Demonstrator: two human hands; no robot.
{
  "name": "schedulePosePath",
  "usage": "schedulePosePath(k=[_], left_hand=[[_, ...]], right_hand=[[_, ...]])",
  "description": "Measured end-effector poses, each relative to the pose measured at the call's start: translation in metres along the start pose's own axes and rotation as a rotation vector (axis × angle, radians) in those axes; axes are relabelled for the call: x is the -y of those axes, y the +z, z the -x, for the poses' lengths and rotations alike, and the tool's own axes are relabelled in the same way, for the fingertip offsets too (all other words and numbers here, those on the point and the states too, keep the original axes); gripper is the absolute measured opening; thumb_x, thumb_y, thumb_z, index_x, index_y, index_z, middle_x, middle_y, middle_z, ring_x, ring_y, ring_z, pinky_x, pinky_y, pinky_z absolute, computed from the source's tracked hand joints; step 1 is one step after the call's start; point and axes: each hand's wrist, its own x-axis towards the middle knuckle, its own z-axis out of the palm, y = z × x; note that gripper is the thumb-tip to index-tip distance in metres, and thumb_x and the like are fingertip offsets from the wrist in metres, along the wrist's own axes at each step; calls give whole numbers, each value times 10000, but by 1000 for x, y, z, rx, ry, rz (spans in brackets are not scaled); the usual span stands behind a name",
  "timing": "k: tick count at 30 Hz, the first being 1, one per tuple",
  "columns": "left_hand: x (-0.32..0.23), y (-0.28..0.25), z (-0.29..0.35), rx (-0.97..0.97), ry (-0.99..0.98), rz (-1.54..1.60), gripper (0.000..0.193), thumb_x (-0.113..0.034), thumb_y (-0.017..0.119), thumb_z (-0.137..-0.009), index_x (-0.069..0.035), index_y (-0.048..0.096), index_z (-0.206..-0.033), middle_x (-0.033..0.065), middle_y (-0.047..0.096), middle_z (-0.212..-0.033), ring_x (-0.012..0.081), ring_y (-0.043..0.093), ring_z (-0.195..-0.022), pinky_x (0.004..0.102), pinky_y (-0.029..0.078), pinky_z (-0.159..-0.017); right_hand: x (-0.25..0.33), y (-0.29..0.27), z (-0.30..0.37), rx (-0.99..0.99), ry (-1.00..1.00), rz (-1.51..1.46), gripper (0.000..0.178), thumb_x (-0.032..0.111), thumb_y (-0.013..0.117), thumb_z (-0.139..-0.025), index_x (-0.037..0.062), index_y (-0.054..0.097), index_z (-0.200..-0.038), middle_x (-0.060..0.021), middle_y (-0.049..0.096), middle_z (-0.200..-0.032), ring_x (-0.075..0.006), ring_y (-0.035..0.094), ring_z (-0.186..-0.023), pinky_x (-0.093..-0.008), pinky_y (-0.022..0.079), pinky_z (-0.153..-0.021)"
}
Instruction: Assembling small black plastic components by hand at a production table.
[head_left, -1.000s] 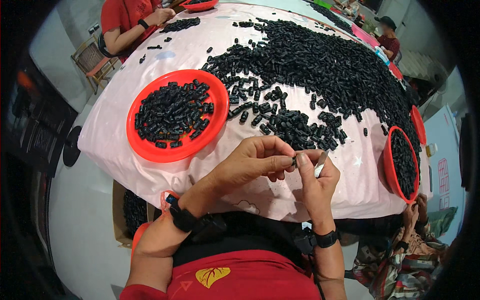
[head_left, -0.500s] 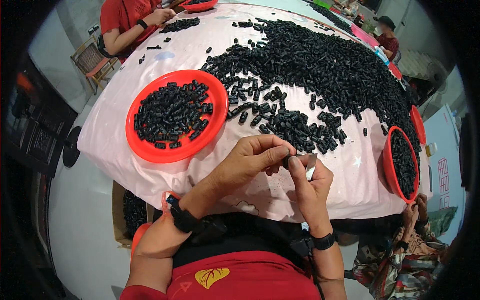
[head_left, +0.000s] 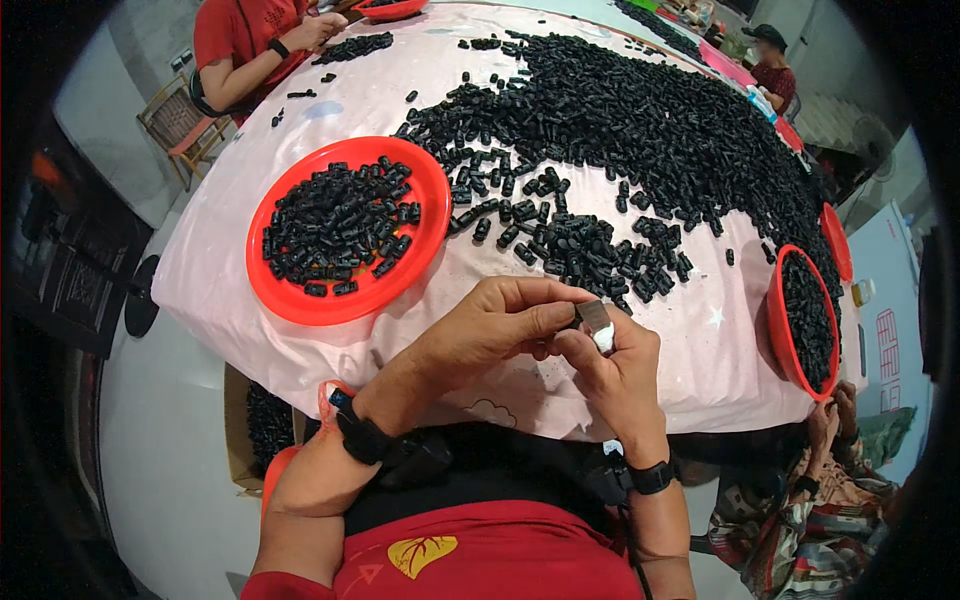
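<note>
The left hand (head_left: pixel 490 325) pinches between thumb and forefinger a small black plastic piece (head_left: pixel 577 320), which is mostly hidden by the fingers, so its exact shape cannot be told. The right hand (head_left: pixel 622 372) is closed around a flat grey metal blade with white wrapping (head_left: pixel 597 318); the blade is tilted and stands just beside the left fingertips. Both hands are above a pale pink patterned tablecloth (head_left: pixel 720 370). Just beyond the grip lies a loose cluster of black plastic pieces (head_left: pixel 590 250), and farther beyond it spreads a large heap of similar black pieces (head_left: pixel 640 120). To the left of the grip is a round red plastic tray (head_left: pixel 432 220), holding many such pieces. Well apart to the right, a deep red plastic bowl (head_left: pixel 777 325) is also filled with black pieces.
</note>
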Motion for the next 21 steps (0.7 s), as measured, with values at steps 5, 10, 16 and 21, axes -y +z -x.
schedulePosePath(k=[5,10,16,21], left_hand=[[2,-4,1,48,9,83,338,-210,563,-934,-42,562,-1227,16,646,-1044,38,576,-821,171,448,-671],[4,-5,-2,62,-15,98,354,-185,561,-932,-8,537,-1238,67,641,-1080,86,610,-935,184,478,-741],[6,-6,-2,69,-6,76,348,-183,564,-931,-7,543,-1230,55,646,-1047,60,600,-839,170,464,-675],[5,-4,-1,47,-19,82,344,-185,569,-929,-12,547,-1225,27,645,-1004,45,587,-793,168,456,-646]], right_hand=[[6,-2,0,-9,25,71,324,317,738,-796,22,658,-903,-59,633,-641,-94,585,-576,-247,452,-510],[7,-3,0,22,45,139,345,321,754,-774,27,660,-927,-71,651,-661,-126,640,-592,-255,485,-527],[8,-2,0,2,53,131,391,340,769,-747,31,667,-964,-74,644,-646,-131,635,-575,-256,476,-517],[4,-4,0,11,37,185,416,367,764,-744,38,670,-980,-69,641,-634,-146,635,-562,-258,472,-512]])
